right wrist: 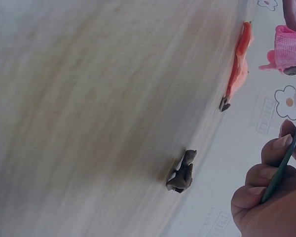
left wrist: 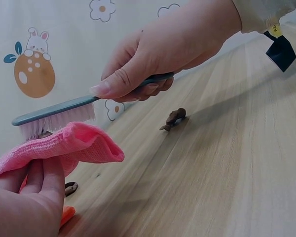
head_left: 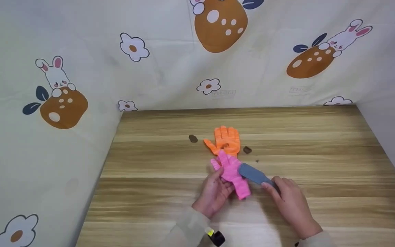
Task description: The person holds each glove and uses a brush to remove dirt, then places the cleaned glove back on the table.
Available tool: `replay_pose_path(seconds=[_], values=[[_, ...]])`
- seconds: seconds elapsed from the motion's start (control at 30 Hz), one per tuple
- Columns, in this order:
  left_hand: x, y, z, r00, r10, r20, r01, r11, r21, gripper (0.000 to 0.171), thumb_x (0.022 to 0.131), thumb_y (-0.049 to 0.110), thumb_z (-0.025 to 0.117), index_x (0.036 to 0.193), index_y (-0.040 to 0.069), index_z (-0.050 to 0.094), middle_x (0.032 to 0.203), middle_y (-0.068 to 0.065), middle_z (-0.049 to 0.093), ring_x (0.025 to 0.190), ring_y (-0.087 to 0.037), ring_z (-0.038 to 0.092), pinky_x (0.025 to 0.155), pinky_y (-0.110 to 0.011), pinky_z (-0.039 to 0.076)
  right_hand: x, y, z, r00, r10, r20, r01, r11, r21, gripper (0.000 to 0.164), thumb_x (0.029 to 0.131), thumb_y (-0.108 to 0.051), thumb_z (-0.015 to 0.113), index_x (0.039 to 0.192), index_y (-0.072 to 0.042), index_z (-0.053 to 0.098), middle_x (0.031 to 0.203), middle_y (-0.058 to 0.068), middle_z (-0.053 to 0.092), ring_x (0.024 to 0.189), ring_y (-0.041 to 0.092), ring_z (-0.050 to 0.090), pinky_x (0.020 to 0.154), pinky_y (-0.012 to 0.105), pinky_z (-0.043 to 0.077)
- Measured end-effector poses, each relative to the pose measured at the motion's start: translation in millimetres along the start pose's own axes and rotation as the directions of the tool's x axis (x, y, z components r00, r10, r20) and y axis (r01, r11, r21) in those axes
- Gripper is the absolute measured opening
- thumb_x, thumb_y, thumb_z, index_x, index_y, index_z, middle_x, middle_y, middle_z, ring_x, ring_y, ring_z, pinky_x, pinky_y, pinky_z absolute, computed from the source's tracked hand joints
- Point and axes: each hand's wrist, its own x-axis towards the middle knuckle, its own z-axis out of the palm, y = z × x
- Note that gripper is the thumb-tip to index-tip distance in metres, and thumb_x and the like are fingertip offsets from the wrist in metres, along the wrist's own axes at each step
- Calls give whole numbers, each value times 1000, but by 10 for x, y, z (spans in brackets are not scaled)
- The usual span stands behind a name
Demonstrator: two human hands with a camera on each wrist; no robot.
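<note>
My left hand (head_left: 215, 193) holds a pink knit glove (head_left: 231, 169) above the table, thumb over its edge and fingers underneath. In the left wrist view the glove's open cuff (left wrist: 101, 145) faces right. My right hand (head_left: 291, 202) grips the handle of a grey-blue brush (head_left: 255, 174). Its pale bristles (left wrist: 64, 120) point down, right at the glove's surface. A dark brown clump (right wrist: 294, 70) shows on the pink glove beside the bristles in the right wrist view. Just beyond, an orange glove (head_left: 231, 137) lies flat on the table with a brown smear on its palm.
Brown lumps lie on either side of the orange glove, one on the left (head_left: 193, 138) and one on the right (head_left: 247, 150), plus a small crumb (head_left: 257, 161). The wood-grain table (head_left: 142, 199) is backed by a printed cloth (head_left: 170, 75) with rabbits and flowers.
</note>
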Motion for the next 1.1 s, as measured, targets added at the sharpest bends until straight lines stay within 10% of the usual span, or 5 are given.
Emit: replay_pose_path(seconds=[1.1], values=[[3, 45, 7, 1000, -6, -6, 6, 1000, -10, 44, 106, 29, 44, 138, -2, 49, 121, -12, 72, 111, -22, 68, 105, -38, 51, -17, 66, -74, 994, 79, 80, -79, 997, -5, 44, 101, -55, 52, 100, -13, 65, 88, 3, 61, 83, 20, 52, 72, 36, 44]])
